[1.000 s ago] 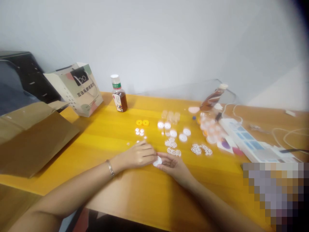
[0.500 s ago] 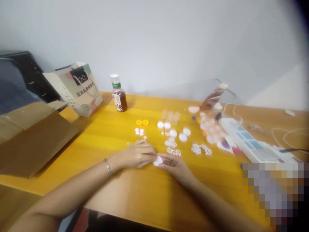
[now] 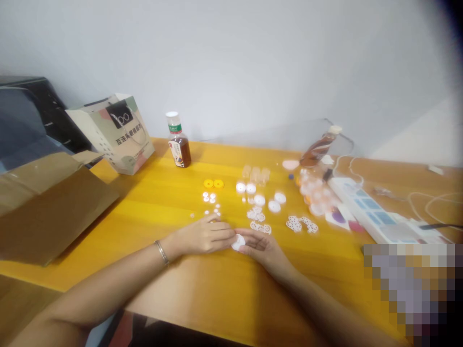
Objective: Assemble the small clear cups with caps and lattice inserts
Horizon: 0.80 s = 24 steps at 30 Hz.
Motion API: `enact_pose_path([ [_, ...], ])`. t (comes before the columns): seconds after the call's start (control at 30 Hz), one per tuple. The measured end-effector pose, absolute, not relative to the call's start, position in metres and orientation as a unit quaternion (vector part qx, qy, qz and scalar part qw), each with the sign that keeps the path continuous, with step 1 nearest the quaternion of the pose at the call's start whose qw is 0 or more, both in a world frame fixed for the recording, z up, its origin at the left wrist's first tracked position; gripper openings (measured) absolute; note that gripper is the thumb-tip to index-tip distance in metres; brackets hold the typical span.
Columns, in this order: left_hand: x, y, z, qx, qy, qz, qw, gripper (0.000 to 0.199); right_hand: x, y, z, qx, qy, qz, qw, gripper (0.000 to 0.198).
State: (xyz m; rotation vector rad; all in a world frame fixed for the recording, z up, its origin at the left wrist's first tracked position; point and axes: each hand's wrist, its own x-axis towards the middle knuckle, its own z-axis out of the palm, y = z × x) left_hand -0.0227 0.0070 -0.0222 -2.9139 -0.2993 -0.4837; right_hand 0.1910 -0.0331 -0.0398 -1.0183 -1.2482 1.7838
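Note:
A small white disc (image 3: 238, 242) is held low over the near middle of the table, between my two hands. The fingers and thumb of my right hand (image 3: 263, 248) grip it from the right. My left hand (image 3: 208, 234) is closed against its left edge; its thumb and fingertips are partly hidden. Just beyond the left hand lie several tiny white wheel-like pieces (image 3: 209, 197) and two yellow wheels (image 3: 213, 184). Farther right are several white wheels (image 3: 259, 200) and white lattice-like pieces (image 3: 260, 227).
A bottle of dark drink (image 3: 179, 147) and a paper bag (image 3: 125, 135) stand at the back left, near an open cardboard box (image 3: 54, 207). Rightward are a tilted bottle (image 3: 318, 148), a bubbly pinkish packet (image 3: 314, 193), a white-and-blue box (image 3: 372, 209) and white cables (image 3: 428, 202).
My left hand has turned slightly, its fingers lying flatter toward the disc. The white disc has shifted very slightly to the right. Everything on the table stays in place.

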Motion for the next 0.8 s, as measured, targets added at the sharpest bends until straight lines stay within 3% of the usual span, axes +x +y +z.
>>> enact_pose_path([
  [0.37, -0.0253, 0.0047, -0.0216, -0.974, -0.123, -0.184, 0.049, 0.028, 0.1883, -0.0351, -0.0367, -0.418, -0.506, 0.653, 0.379, 0.019],
  [0.8, -0.0245, 0.0070, -0.0192, -0.972, -0.128, -0.190, 0.040, 0.029, 0.1891, -0.0327, -0.0370, -0.419, -0.503, 0.656, 0.377, 0.019],
])
